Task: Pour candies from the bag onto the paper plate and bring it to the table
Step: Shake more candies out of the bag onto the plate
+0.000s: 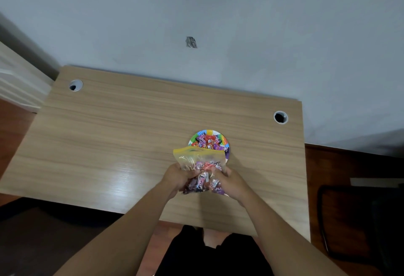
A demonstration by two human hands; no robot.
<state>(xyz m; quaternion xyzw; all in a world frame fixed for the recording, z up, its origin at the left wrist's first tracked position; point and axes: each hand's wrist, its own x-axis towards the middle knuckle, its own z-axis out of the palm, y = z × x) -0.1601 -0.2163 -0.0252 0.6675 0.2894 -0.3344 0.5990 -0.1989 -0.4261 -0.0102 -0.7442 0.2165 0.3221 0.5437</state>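
A clear plastic bag (200, 160) with a yellow zip top is tipped forward, its mouth over the near edge of a colourful paper plate (225, 144). A pile of red and purple wrapped candies (206, 142) lies on the plate, and more candies fill the bag's lower part. My left hand (177, 178) grips the bag's bottom left side. My right hand (229, 182) grips its bottom right side. The bag hides the plate's near part.
The plate sits on a light wooden desk (109, 140) against a grey wall. Cable holes are at the desk's back left (75, 85) and back right (280, 117). A dark chair (360, 221) stands at the right, over a brown floor.
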